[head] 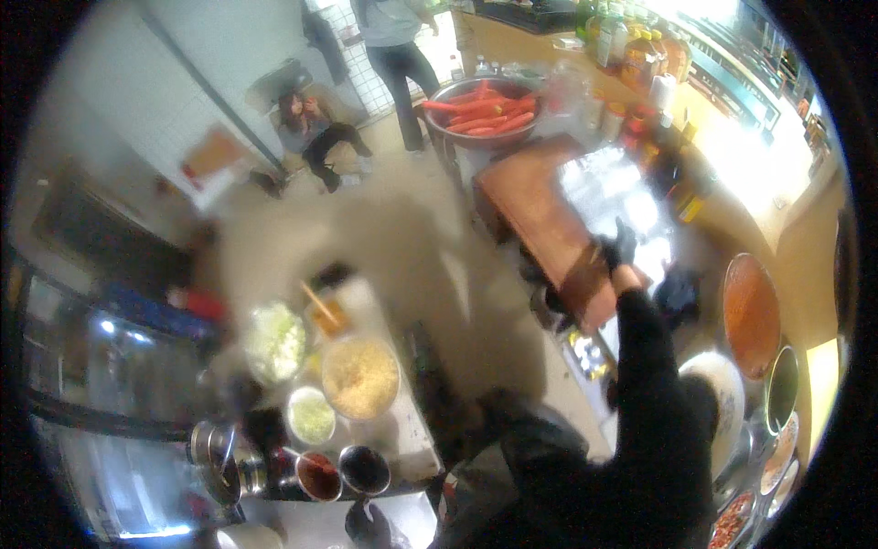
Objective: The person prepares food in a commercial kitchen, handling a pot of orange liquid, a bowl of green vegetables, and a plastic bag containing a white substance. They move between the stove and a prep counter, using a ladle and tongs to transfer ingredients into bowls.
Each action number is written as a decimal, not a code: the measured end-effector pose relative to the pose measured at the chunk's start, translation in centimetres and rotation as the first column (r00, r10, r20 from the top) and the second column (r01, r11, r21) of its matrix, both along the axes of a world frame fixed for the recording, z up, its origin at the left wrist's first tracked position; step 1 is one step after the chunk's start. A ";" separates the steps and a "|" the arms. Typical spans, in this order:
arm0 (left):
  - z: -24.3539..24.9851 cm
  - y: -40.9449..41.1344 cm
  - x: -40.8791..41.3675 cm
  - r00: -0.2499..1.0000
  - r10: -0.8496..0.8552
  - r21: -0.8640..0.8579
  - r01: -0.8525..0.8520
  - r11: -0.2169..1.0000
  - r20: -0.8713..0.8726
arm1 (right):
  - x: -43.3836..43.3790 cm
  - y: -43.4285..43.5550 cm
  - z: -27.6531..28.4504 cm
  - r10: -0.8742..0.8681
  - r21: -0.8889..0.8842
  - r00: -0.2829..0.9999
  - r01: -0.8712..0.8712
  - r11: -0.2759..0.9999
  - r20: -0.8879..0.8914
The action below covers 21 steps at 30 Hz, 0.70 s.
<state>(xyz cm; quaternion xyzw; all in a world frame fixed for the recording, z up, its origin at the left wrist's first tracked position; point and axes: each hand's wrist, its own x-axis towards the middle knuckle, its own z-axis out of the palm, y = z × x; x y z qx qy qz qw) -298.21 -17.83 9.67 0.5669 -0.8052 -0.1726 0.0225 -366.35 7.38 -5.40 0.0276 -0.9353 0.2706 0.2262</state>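
Observation:
My right hand [619,245], in a dark glove with a bare strip of wrist below it, reaches out over the counter. It is at the edge between a large reddish-brown board [531,195], probably a chopping board, and a shiny silver sheet or surface [603,175]. Blur hides the fingers, and I cannot tell whether they hold anything. Beside the forearm sits a dark bluish bundle [675,296], too blurred to name. Beyond the board stands a metal basin [473,142] of peeled carrots [490,113]. My left hand is out of view.
Bottles [641,58] line the counter's back. Near my sleeve are a brown round lid or pan [751,316] and a white bowl [727,405]. Left, a low table [418,439] bears several filled bowls. One person [315,130] sits by the wall; another [398,41] stands.

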 end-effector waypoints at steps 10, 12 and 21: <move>3.7 -3.7 -20.9 0.732 -0.654 -0.075 0.653 0.754 -0.192 | -4.5 4.9 1.4 0.159 0.037 0.982 -0.156 0.987 -0.098; 0.2 -4.7 -20.4 0.710 -0.636 0.012 0.670 0.742 -0.303 | -3.0 2.7 5.6 0.047 -0.204 0.973 -0.095 0.974 -0.227; -0.6 -1.9 -30.2 0.548 0.528 0.735 0.630 0.249 -0.649 | 19.7 -10.5 15.8 0.908 0.262 0.418 -0.880 0.395 0.034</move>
